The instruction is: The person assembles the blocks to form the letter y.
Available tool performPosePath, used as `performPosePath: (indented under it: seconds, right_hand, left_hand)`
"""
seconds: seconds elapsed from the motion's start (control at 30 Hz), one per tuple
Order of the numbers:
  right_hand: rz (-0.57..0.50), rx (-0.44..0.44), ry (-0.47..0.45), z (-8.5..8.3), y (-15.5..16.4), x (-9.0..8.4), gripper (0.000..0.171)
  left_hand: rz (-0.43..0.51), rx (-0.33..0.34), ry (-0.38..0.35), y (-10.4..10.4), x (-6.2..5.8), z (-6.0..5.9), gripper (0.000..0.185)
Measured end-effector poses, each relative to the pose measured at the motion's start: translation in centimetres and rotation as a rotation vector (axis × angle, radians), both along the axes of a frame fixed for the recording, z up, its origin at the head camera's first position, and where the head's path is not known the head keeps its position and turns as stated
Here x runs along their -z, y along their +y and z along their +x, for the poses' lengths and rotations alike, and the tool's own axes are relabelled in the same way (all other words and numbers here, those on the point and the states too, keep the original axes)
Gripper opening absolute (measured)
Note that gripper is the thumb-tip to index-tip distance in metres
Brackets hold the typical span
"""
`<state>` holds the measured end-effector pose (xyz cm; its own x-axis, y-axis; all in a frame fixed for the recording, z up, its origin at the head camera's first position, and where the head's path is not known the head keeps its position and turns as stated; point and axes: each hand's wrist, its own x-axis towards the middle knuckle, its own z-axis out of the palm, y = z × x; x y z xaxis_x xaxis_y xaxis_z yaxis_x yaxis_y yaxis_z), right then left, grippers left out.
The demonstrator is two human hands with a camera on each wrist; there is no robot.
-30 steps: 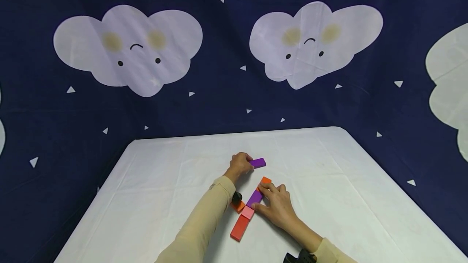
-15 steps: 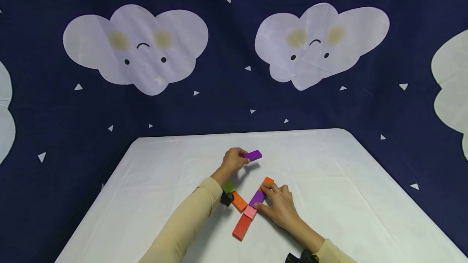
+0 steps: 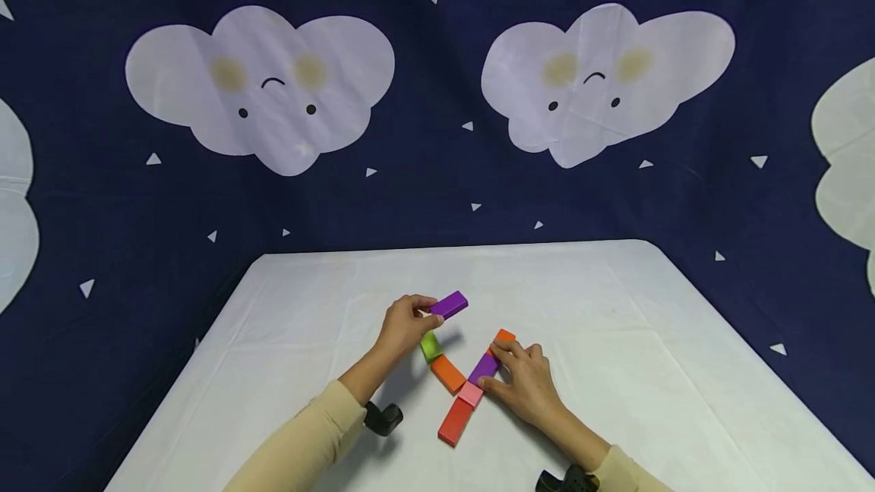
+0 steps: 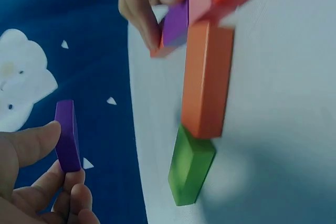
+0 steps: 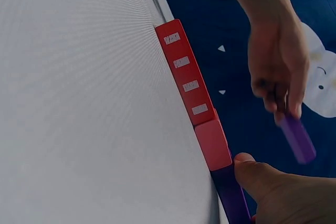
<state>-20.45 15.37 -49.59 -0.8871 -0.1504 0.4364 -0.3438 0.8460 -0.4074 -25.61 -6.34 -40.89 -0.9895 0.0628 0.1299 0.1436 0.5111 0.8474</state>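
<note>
Near the middle of the white table (image 3: 287,340), a little toward its near edge, the left hand (image 3: 403,325) holds a purple block (image 3: 450,304) lifted clear of the cloth, pinched at one end between thumb and fingertips; the left wrist view shows the same block (image 4: 67,136) held on edge with the thumb along one side. Its grip is narrow, closed on that block alone. Just beneath it on the table lies a green block (image 3: 430,345), end to end with an orange block (image 3: 448,374) that runs on toward the near edge.

Beside these, toward the right edge, the right hand (image 3: 526,389) rests on a slanted row of blocks. Its fingers press against a second purple block (image 3: 484,367), thumb at the near end, fingertips reaching an orange block behind it (image 3: 504,336) at the far end of the row. That hand's grip lies flat and relaxed, holding the block in place against the table rather than closing round it. A pink block (image 3: 470,394) touches the near end of the second purple block, and a red block (image 3: 455,423) continues the row toward the near edge; the right wrist view shows the red block bearing small pale labels along its side.

Beyond the far edge of the table hangs a dark blue backdrop (image 3: 424,181) printed with pale clouds.
</note>
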Motion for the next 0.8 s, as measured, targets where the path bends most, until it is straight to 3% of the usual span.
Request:
performPosePath:
  seconds: [0.43,0.57,0.8]
  right_hand:
    - [0.008,-0.001,0.020,-0.1,0.1,-0.1,0.062]
    - [0.006,0.000,0.015,0.0,0.0,0.1,0.061]
    - [0.007,-0.007,0.029,0.1,0.0,0.1,0.062]
  left_hand:
    - [0.145,-0.033,-0.043,-2.6,1.6,7.5,0.031]
    - [0.140,-0.070,-0.053,-3.2,2.4,9.7,0.032]
    - [0.047,-0.111,-0.086,-3.9,3.1,12.9,0.032]
